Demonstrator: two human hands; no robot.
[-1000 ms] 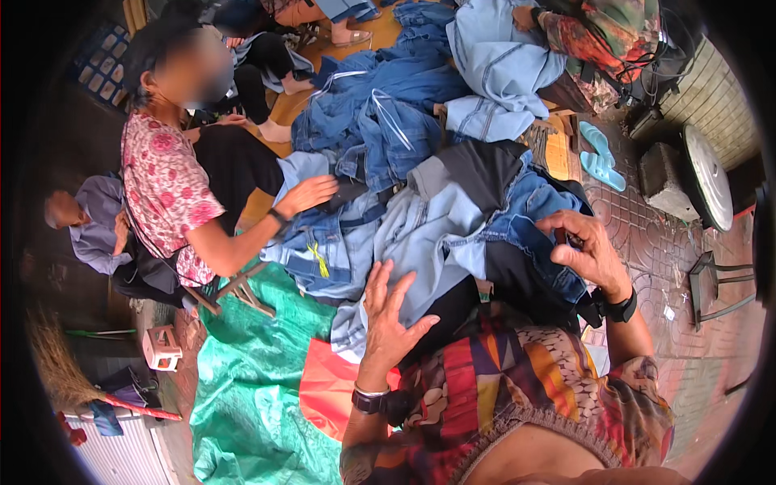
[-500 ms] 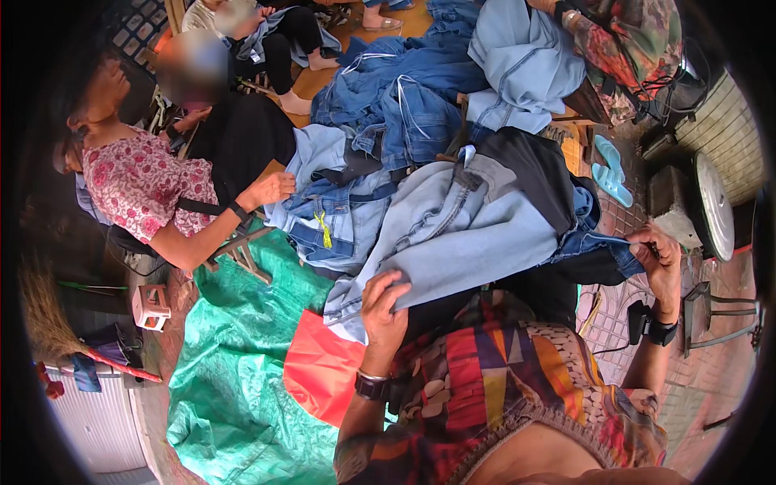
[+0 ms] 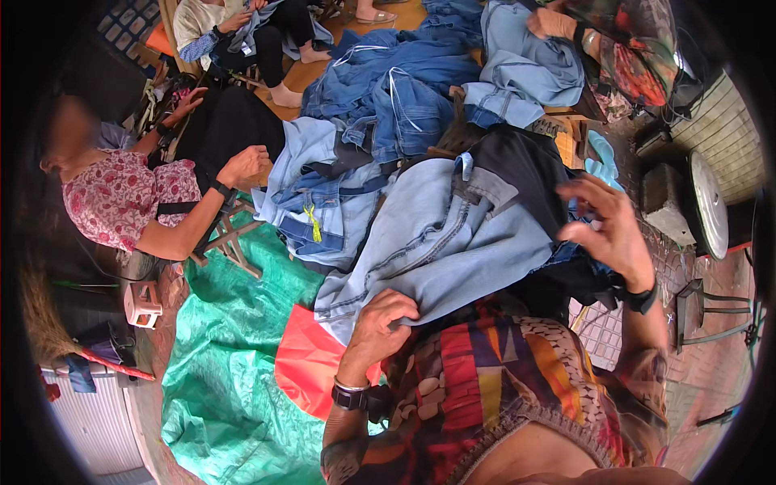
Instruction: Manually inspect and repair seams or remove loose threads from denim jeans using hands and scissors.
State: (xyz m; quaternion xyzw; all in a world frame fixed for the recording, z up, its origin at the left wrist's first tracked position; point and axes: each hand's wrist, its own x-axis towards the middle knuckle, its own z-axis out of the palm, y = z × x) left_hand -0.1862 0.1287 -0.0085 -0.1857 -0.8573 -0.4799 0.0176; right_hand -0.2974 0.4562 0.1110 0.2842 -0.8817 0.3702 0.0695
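Note:
A light-blue denim garment [image 3: 436, 259] with grey and black parts lies spread across my lap. My left hand [image 3: 384, 319] has its fingers curled on the garment's near lower edge. My right hand [image 3: 606, 230], slightly blurred, is raised at the right beside the black fabric [image 3: 525, 162], fingers apart and bent, with dark blue denim just behind and below it. Just beyond, at the centre left, lies more denim [image 3: 339, 234] with a bright yellow tie [image 3: 314, 222].
A person in floral [image 3: 121, 206] sits on my left; co-workers [image 3: 242, 28] [image 3: 630, 56] sit farther back around piled denim [image 3: 412, 73]. Green tarpaulin [image 3: 226, 380] with a red patch lies lower left, near a stool [image 3: 141, 303]. Slippers [image 3: 602, 158], a round lid [image 3: 707, 202] and a metal stand [image 3: 691, 311] are at right.
My left hand went from spread fingers to gripping the light denim's edge. My right hand took a dark denim edge out to the right, then released it and moved up and left.

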